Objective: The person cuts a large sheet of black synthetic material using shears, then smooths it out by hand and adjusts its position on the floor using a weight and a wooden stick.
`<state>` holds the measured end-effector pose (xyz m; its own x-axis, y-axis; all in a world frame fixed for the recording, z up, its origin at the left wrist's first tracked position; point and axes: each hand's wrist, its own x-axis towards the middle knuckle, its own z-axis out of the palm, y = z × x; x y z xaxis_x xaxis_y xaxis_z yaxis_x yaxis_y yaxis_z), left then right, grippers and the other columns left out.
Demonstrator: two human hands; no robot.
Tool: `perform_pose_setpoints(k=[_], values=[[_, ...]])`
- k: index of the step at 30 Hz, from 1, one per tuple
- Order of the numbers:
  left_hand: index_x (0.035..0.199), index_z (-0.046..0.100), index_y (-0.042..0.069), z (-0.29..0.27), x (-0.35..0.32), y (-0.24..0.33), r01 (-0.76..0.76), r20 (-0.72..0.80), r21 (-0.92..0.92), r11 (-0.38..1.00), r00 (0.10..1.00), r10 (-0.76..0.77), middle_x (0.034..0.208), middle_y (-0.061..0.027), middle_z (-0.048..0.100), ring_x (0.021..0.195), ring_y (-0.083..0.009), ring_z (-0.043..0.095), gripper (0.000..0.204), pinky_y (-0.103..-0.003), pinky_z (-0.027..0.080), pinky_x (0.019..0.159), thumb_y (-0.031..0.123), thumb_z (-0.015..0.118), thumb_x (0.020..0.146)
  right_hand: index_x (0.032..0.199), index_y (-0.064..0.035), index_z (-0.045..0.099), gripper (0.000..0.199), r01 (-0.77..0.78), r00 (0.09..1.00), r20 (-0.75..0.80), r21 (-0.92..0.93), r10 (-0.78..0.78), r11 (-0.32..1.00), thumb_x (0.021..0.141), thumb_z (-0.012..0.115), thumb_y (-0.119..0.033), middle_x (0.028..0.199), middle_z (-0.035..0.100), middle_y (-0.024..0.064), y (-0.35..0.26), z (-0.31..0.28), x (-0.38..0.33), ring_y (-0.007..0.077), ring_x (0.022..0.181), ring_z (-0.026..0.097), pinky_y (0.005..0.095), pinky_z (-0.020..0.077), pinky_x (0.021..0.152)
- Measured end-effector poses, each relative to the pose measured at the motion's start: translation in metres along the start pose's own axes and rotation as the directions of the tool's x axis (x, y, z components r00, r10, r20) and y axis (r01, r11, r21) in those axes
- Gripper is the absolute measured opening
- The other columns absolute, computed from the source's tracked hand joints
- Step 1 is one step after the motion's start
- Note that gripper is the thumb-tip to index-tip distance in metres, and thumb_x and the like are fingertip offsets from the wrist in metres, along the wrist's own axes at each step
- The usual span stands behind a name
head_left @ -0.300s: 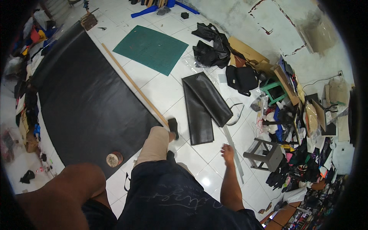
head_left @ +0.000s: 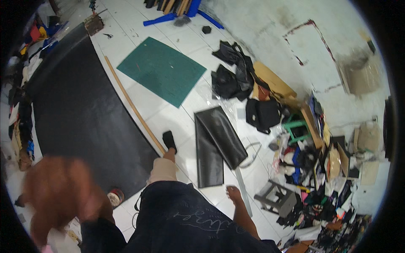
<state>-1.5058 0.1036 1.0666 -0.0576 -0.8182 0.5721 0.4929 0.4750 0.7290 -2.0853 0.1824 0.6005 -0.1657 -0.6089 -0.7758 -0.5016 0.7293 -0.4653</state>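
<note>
Close at the lower left, my left hand and forearm (head_left: pixel 63 189) are raised and smeared by motion, so the fingers cannot be made out. Beneath them spreads a large sheet of black leather-like material (head_left: pixel 84 109) on the floor, and a round roll of tape or similar spool (head_left: pixel 116 197) sits at its near corner. My right hand (head_left: pixel 233 194) hangs low by my side, fingers loosely bent and apart, with nothing visible in it. Nearest to it are a flat metal ruler-like strip (head_left: pixel 243 192) and a folded piece of shiny black material (head_left: pixel 211 147).
A wooden stick (head_left: pixel 133 103) runs along the sheet's right edge. Beyond lies a green cutting mat (head_left: pixel 162 69). Rightward are black scraps (head_left: pixel 232 78), a black bag (head_left: pixel 262 114), a green stool (head_left: pixel 297 128), a grey stool (head_left: pixel 276 198) and heaped clutter against the wall.
My left arm has swung up and further left, blurring. The view has shifted, so the floor things appear lower. My right hand stays low at my side, its fingers more bent.
</note>
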Motion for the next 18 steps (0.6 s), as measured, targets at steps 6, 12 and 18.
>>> perform_pose_setpoints(k=[6, 12, 18], values=[[0.091, 0.063, 0.004, -0.106, 0.072, -0.176, 0.706, -0.454, 0.526, 0.474, 0.705, -0.545, 0.078, -0.0043, 0.064, 0.073, -0.0174, 0.062, 0.025, -0.035, 0.047, 0.062, 0.029, 0.065, 0.090, 0.114, -0.0077, 0.058, 0.037, -0.353, 0.916, -0.084, 0.288, 0.391, 0.890, 0.092, 0.061, -0.037, 0.085, 0.064, 0.0060, -0.088, -0.048, 0.011, 0.0163, 0.063, 0.060, 0.0316, 0.0471, 0.050], [0.103, 0.064, 0.004, -0.187, 0.137, -0.255, 0.464, -0.108, 0.843, 0.272, 0.641, -0.760, 0.091, -0.0166, 0.067, 0.086, -0.0298, 0.066, 0.036, -0.039, 0.051, 0.074, 0.036, 0.066, 0.088, 0.113, -0.0060, 0.056, 0.039, -0.359, 0.933, 0.114, 0.224, 0.342, 0.906, 0.093, 0.060, -0.039, 0.087, 0.063, 0.0076, -0.220, -0.055, 0.111, 0.0202, 0.065, 0.062, 0.0338, 0.0484, 0.051], [0.107, 0.064, 0.002, -0.381, 0.057, -0.373, 0.920, -0.835, 0.372, 0.123, 0.390, -0.389, 0.094, -0.0187, 0.069, 0.086, -0.0312, 0.067, 0.039, -0.040, 0.052, 0.075, 0.036, 0.067, 0.087, 0.094, -0.0104, 0.061, 0.023, -0.460, 0.816, 0.459, 0.146, 0.351, 0.876, 0.092, 0.064, -0.034, 0.071, 0.061, 0.0058, -0.390, -0.116, 0.316, 0.0216, 0.054, 0.058, 0.0354, 0.0468, 0.045]])
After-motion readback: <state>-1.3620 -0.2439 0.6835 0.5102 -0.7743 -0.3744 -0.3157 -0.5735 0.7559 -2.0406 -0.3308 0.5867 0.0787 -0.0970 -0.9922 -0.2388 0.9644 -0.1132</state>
